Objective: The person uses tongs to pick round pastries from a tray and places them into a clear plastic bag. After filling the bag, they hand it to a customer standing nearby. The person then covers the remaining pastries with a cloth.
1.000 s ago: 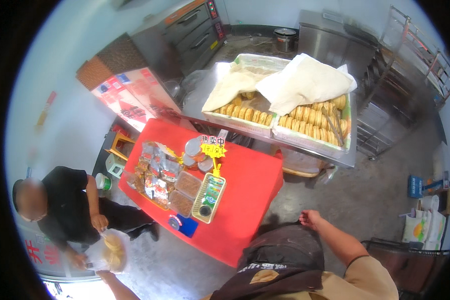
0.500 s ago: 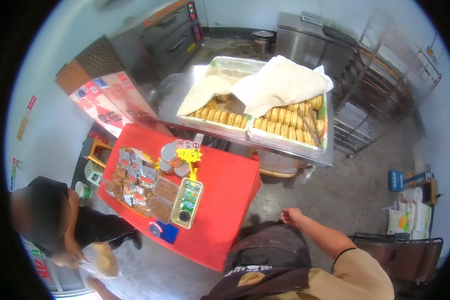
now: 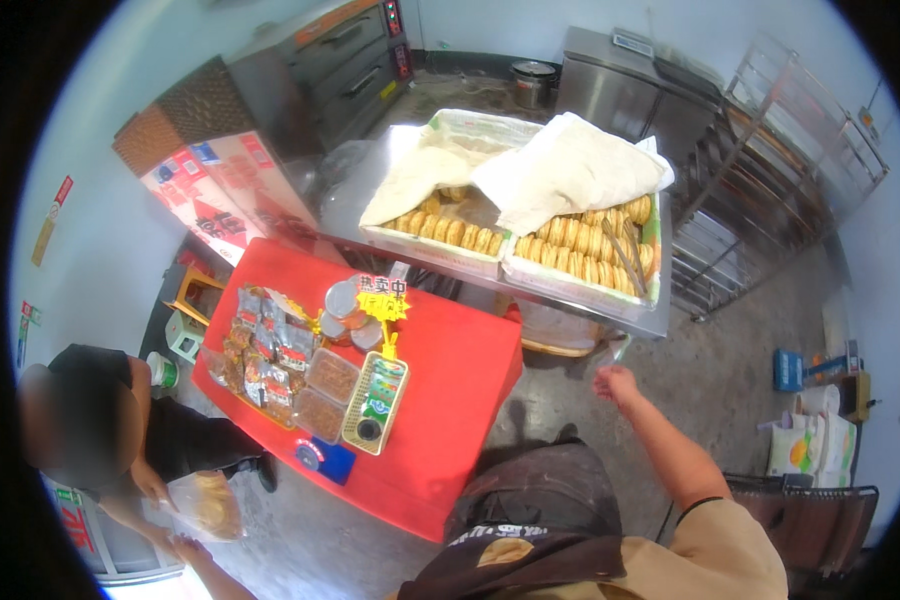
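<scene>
My left hand [image 3: 193,551] is low at the left with its fingers stretched out, close to another person's hand [image 3: 166,541]. Whether the two touch, or anything lies between them, I cannot tell. The person's other hand holds a clear plastic bag [image 3: 211,506] with round flatbreads inside. On the right, my right hand [image 3: 615,384] is in the air with its fingers curled and nothing visible in them. Just beyond it, a piece of thin plastic [image 3: 622,349] hangs below the corner of the metal table [image 3: 654,322].
A red-covered table [image 3: 448,400] bears packaged snacks, tubs and a beige basket [image 3: 351,432]. Behind it, two cloth-covered trays [image 3: 580,292] hold rows of flatbreads [image 3: 570,262], with tongs [image 3: 625,252] on the right one. A rack [image 3: 770,170] and brown chair [image 3: 805,520] stand at the right.
My right hand has moved forward and slightly right, toward the hanging plastic. My left hand has shifted slightly forward. The other person's free hand now reaches toward it while the bag hangs from the other.
</scene>
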Tool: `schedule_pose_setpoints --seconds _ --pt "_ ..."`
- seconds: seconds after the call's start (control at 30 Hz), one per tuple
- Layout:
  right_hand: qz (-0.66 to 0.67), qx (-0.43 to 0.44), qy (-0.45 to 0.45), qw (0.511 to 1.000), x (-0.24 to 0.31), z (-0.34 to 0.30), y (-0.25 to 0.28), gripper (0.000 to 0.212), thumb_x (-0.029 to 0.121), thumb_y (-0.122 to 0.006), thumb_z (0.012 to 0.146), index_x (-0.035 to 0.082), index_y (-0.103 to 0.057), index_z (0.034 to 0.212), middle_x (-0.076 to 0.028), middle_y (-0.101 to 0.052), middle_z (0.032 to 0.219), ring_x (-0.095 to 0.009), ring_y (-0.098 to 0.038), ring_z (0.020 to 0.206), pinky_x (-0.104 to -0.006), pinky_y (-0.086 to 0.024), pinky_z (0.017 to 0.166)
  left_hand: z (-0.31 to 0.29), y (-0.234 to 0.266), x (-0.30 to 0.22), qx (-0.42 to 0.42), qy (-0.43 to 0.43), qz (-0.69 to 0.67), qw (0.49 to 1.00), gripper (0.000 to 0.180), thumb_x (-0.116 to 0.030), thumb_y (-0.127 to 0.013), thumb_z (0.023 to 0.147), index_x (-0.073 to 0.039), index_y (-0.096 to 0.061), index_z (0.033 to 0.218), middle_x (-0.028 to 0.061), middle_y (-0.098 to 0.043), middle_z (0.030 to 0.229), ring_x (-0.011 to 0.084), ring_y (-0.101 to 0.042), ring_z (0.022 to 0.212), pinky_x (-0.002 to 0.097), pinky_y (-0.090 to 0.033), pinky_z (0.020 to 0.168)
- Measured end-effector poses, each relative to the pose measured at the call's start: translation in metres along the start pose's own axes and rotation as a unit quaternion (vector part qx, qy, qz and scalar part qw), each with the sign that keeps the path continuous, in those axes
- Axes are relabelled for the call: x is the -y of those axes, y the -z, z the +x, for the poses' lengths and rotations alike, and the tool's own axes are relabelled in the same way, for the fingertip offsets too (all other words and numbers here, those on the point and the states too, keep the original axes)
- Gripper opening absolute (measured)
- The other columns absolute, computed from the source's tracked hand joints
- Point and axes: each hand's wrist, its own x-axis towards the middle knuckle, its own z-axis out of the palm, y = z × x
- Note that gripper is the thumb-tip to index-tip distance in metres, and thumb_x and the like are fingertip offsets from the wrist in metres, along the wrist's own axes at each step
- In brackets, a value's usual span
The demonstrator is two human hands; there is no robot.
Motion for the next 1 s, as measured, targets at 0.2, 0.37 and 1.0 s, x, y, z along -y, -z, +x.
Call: schedule_pose_setpoints --seconds 0.2,0.37,1.0 --pt "-0.021 -0.032 0.080 0.996 0.073 0.007 0.000 0.022 0.023 -0.066 0.099 0.004 -0.069 0.110 -0.009 -0.073 0.090 -0.019 -0.071 0.072 -0.0331 -0.057 0.063 0.012 0.002 0.000 -0.032 -0.020 0.027 0.999 0.024 -0.039 -0.062 0.098 -0.016 -0.063 0.101 -0.0018 -0.056 0.082 0.0118 -0.054 0.070 0.0265 -0.044 0.059" --pt "-0.081 -0.111 0.243 0.960 0.130 0.049 0.037 0.023 0.022 -0.069 0.095 0.002 -0.072 0.104 -0.011 -0.074 0.090 -0.022 -0.072 0.074 -0.0350 -0.057 0.067 -0.016 -0.031 0.017 -0.038 0.000 0.043 0.998 0.025 -0.038 -0.062 0.098 -0.014 -0.067 0.106 0.0018 -0.063 0.090 0.0152 -0.060 0.078 0.0296 -0.048 0.064" --pt "-0.407 -0.122 0.258 0.868 0.266 0.113 0.065 0.064 0.013 -0.070 0.083 -0.005 -0.049 0.141 -0.030 -0.064 0.125 -0.046 -0.065 0.112 -0.0516 -0.054 0.096 -0.442 -0.247 0.133 0.177 -0.318 0.286 0.886 0.017 -0.010 -0.063 0.097 0.002 -0.070 0.107 0.0121 -0.071 0.102 0.0242 -0.066 0.094 0.0347 -0.053 0.088"
